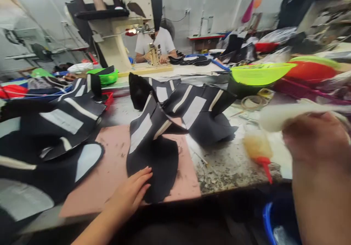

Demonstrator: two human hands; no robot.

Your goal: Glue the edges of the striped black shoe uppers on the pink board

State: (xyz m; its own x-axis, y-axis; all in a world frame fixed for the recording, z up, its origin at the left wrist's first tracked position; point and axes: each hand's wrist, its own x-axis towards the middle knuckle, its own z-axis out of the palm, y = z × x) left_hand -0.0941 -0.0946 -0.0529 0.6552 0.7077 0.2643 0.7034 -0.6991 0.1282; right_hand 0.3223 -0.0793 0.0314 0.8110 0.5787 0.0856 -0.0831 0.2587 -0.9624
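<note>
My left hand (pixel 131 190) lies on the lower left of a black shoe upper (pixel 153 161), fingers stretched out on its surface. The upper has white patches and cream strips and rests on a pink board (pixel 115 168). Off to the right, my right hand (pixel 315 139) is raised and blurred, its fingers closed on a whitish object (pixel 274 117) whose kind I cannot make out. Below that hand lies a squeeze bottle (pixel 257 146) with a red nozzle. Behind the first upper stands another black upper (pixel 203 117) with the same markings.
More black uppers (pixel 63 121) are piled at the left. A roll of cream tape (pixel 253 102) and a yellow-green basin (pixel 260 73) are at the back right. Across the bench a person (pixel 156 44) sits behind a sewing machine (pixel 117 37). A blue bucket (pixel 267 219) is below the bench edge.
</note>
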